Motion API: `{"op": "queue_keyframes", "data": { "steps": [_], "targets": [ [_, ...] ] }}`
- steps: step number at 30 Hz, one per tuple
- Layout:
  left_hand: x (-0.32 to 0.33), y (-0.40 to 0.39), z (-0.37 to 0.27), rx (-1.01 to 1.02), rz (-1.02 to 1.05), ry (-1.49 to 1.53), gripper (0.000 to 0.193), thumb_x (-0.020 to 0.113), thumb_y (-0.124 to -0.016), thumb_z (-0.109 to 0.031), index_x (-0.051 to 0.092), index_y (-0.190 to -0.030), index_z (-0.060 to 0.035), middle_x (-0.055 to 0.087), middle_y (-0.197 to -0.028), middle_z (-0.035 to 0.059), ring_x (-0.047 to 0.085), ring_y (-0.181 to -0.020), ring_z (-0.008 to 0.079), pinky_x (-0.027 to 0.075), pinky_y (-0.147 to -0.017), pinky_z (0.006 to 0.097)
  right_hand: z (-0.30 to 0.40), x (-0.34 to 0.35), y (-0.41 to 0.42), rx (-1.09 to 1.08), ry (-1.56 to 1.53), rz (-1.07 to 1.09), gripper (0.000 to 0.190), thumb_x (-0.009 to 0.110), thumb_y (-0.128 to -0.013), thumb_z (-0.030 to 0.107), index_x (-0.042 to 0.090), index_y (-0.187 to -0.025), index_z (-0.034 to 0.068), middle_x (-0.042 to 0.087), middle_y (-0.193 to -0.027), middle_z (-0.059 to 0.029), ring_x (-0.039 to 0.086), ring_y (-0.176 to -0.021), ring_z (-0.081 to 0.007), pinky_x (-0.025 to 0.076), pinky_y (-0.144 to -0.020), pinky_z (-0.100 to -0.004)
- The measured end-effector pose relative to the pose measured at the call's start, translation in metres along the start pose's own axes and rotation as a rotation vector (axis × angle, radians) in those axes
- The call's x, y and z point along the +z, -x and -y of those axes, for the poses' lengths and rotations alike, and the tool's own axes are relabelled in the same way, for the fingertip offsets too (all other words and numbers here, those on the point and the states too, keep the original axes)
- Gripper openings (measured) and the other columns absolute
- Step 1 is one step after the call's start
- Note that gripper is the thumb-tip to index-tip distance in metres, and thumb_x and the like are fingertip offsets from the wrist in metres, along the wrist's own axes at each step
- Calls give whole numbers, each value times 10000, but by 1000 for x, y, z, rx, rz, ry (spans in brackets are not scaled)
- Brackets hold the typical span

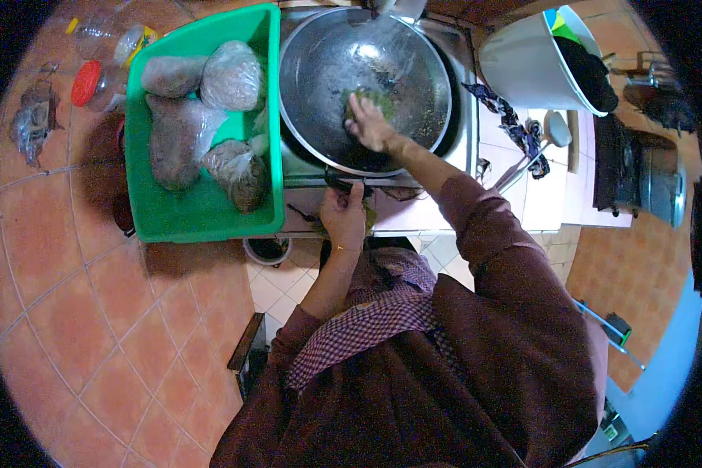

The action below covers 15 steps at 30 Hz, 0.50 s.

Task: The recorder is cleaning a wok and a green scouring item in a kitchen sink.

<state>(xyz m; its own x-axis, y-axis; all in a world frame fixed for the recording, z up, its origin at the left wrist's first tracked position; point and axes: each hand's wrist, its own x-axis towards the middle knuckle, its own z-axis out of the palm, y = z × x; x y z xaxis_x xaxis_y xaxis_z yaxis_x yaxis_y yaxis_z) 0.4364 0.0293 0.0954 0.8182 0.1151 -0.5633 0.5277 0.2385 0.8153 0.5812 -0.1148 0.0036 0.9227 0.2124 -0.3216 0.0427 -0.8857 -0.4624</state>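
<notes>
A large round metal wok (322,76) sits on a stove in front of me, with a shine on its base and small bits along its right side. My right hand (371,124) reaches into it, fingers pressed on a greenish scouring pad (389,106) or similar clump, partly hidden by the hand. At the wok's near edge my left hand (344,216) grips its dark handle (340,182). Something metallic at the wok's far rim is blurred.
A green plastic tub (205,225) with several filled plastic bags stands at left, beside jars, one with a red lid (86,83). At right are a white bucket (515,58) holding dark material, a twisted dark cloth (512,126) and a ladle (557,130).
</notes>
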Motion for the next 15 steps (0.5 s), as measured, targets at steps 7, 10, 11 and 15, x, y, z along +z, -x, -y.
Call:
{"op": "queue_keyframes", "data": {
  "steps": [7,10,11,15],
  "targets": [
    [4,5,-8,54,-27,43,174,653,-802,-118,537,-898,-31,551,-751,1,472,-607,53,374,-506,207,58,-27,57,-191,-505,277,656,303,-923,462,152,-1391,28,152,-1456,-136,173,-1338,-261,128,-1088,-314],
    [5,3,-8,84,-30,28,148,641,-807,-101,530,-882,-39,541,-737,-11,463,-599,53,373,-510,203,45,-40,76,-338,-428,332,586,296,-922,449,241,-1380,87,317,-1389,-148,381,-1229,-311,296,-1027,-356],
    [6,3,-8,97,-21,61,138,636,-808,-93,526,-874,-43,538,-730,-13,457,-579,52,366,-492,203,26,-41,79,-334,-426,333,586,296,-922,449,241,-1380,87,317,-1389,-148,381,-1229,-311,296,-1027,-356],
    [11,8,-17,101,-9,112,118,624,-811,-71,518,-861,-55,531,-716,-19,447,-541,47,352,-453,204,-47,-60,83,-104,85,566,542,351,-931,308,164,-1399,107,238,-1415,-178,262,-1293,-336,241,-1062,-403]
  ]
}}
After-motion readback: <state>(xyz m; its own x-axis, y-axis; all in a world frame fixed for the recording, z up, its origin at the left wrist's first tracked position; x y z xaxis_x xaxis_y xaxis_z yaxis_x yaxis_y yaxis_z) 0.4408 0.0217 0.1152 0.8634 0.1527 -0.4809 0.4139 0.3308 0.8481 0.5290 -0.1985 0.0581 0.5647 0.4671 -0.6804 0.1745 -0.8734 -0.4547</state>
